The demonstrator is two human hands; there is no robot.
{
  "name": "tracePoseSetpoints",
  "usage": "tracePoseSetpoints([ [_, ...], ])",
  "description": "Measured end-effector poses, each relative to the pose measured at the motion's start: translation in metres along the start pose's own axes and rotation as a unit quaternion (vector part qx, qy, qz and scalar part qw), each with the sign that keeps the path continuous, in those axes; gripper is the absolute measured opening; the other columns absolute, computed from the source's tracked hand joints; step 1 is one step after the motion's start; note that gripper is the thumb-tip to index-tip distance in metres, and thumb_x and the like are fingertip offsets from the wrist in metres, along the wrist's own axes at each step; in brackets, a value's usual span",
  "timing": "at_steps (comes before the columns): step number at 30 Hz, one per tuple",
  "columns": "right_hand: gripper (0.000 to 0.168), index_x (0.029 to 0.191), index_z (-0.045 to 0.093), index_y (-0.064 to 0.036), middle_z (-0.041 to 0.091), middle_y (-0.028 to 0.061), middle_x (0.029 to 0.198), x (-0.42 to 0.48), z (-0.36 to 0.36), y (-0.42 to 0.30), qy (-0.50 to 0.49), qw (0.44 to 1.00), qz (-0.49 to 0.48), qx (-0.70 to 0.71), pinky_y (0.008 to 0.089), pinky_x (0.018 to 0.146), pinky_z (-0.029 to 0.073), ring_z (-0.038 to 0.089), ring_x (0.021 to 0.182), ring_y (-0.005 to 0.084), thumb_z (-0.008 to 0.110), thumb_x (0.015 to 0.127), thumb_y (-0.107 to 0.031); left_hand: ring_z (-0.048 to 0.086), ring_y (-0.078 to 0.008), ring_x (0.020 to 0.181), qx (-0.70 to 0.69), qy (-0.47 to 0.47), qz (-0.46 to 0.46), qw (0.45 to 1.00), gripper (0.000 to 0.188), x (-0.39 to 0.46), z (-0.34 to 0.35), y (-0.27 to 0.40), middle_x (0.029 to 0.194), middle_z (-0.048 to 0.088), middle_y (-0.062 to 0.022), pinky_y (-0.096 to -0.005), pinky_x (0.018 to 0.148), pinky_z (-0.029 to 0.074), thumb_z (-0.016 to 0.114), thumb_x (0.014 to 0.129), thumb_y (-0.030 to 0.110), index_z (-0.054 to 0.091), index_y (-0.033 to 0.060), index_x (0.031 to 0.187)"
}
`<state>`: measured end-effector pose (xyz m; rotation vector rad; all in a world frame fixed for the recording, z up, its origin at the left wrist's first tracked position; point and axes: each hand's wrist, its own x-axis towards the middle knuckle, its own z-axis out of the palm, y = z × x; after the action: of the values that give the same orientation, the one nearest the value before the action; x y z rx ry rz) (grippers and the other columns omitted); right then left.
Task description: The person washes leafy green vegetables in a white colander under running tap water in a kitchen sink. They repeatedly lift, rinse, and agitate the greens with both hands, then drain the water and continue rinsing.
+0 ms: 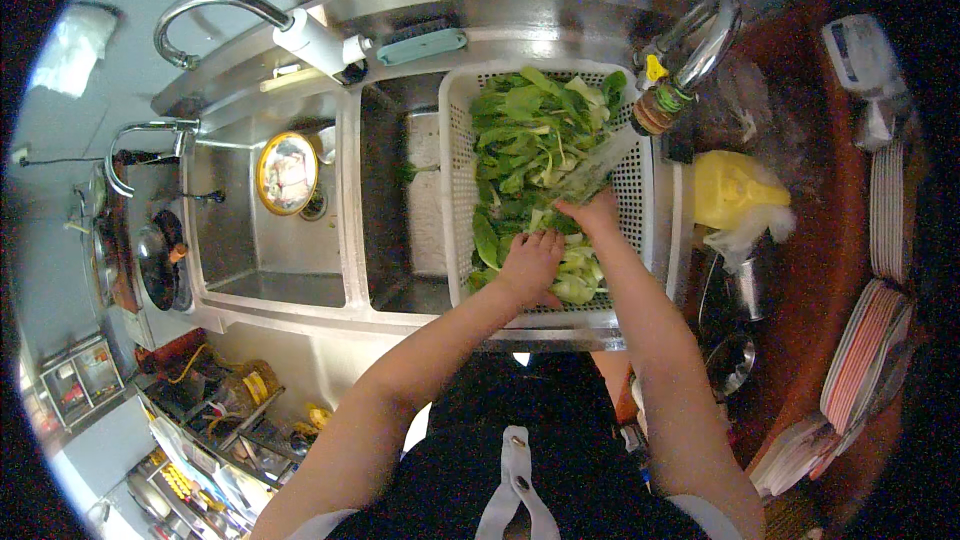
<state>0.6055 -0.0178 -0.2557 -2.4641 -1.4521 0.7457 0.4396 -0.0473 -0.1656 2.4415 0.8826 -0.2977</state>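
Observation:
A white perforated plastic basket (454, 187) spans the right part of a stainless steel sink. Leafy greens (525, 127) with pale stems fill much of it. Water (600, 165) streams from the chrome faucet (718, 41) at the upper right onto the greens. My left hand (534, 264) lies palm down on the greens near the basket's front, fingers spread a little. Beside the stream, my right hand (595, 214) reaches into the greens by the basket's right wall. Its fingers are partly hidden by leaves and water, so its grip is unclear.
Left of the basket, the other basin (300, 270) holds a round yellow-rimmed container (287, 172). A teal scrub brush (422, 46) rests on the back ledge. To the right are a yellow plastic container (735, 191) and stacked plates (862, 352). A wok (157, 262) stands at far left.

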Motion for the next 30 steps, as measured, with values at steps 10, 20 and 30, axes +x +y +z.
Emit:
tracePoseSetpoints([
  [10,0.054,0.105,0.052,-0.001,0.058,0.0075,0.099,0.017,-0.009,-0.010,-0.197,0.890,0.099,0.400,0.0327,0.076,0.044,0.054,0.090,0.0192,0.075,0.062,-0.024,0.035,-0.0327,0.114,0.008,0.000,0.018,1.000,0.099,0.001,-0.004,0.000,0.117,0.042,-0.0159,-0.0454,0.093,0.028,0.076,0.043,0.048,0.037,-0.0020,0.119],
  [20,0.023,0.093,0.056,-0.005,0.059,0.0117,0.092,0.038,-0.052,-0.069,-0.314,0.657,0.322,0.606,0.0427,0.069,0.049,0.059,0.079,0.0263,0.058,0.076,-0.020,0.042,-0.0325,0.104,-0.007,-0.022,0.038,0.999,0.093,0.002,-0.005,-0.006,0.107,0.045,-0.0144,-0.0463,0.088,0.032,0.077,0.041,0.047,0.043,-0.0019,0.113],
  [30,0.031,0.103,0.050,-0.001,0.053,0.0165,0.093,0.081,-0.056,-0.050,-0.346,0.428,0.445,0.706,0.0297,0.059,0.049,0.055,0.083,0.0252,0.057,0.075,-0.013,0.046,-0.0326,0.101,-0.032,-0.076,0.060,0.995,0.090,0.008,-0.019,-0.004,0.106,0.047,-0.0165,-0.0457,0.081,0.038,0.076,0.042,0.049,0.045,-0.0036,0.109],
])
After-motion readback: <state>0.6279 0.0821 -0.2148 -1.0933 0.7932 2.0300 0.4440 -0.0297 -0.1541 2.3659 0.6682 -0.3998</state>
